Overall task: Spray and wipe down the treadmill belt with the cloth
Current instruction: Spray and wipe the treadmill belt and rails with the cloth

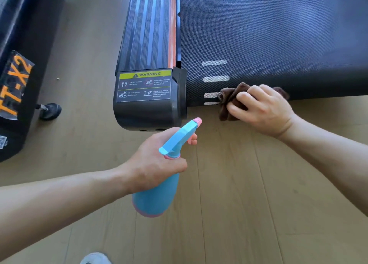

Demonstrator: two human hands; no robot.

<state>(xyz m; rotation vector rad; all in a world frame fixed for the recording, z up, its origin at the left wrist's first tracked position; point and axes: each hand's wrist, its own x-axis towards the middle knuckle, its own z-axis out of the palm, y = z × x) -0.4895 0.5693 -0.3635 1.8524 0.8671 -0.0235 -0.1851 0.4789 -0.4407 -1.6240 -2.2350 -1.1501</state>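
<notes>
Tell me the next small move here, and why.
Probably sweep the cloth forward over the belt. The right hand grips the cloth bunched at the belt's rear edge, beside the white stripes, so most of the belt lies beyond it. The left hand holds the spray bottle off the belt, nozzle aimed toward the cloth.

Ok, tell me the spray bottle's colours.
Blue spray bottle with pink nozzle, collar and base; head view.

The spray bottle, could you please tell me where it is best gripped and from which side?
Grip the spray bottle at its narrow neck under the spray head, from behind, opposite the pink nozzle. The body widens below, so the neck suits a curled hand, as the left hand shows, leaving the nozzle aimed toward the treadmill belt.
</notes>
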